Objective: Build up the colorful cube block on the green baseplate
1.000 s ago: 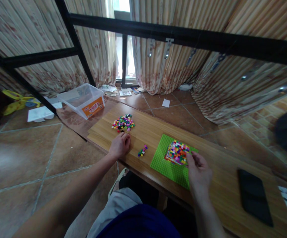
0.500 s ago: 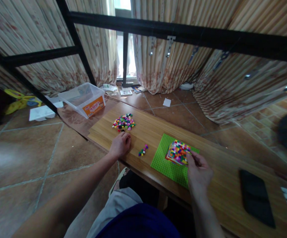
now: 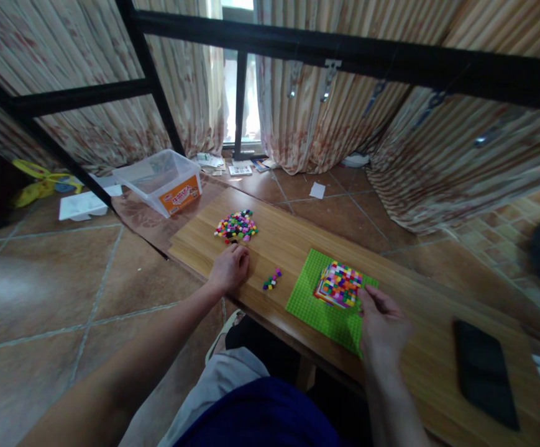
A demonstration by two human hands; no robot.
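Observation:
On a green studded baseplate [image 3: 303, 301] stands a block built of many small coloured bricks [image 3: 339, 282], its top a mix of colours. My right hand [image 3: 384, 320] is at the block's right edge, thumb and forefinger pinched together; whether a brick is between them I cannot make out. My left hand [image 3: 228, 268] rests on the table with curled fingers, and what they hold, if anything, is hidden. Just beyond it lies a pile of loose small bricks [image 3: 237, 225]. A smaller cluster of bricks [image 3: 272, 279] lies between my left hand and the baseplate.
The wooden table [image 3: 292, 236] runs from far left to near right. A dark flat object [image 3: 484, 372] lies at its right end. Past the far left end stands a clear plastic bin [image 3: 158, 180] with an orange label. A black metal frame [image 3: 270, 31] crosses in front of the curtains.
My right hand has shifted slightly right, from over the block's top edge to its side. My left hand stays in place. The whole view has moved a little.

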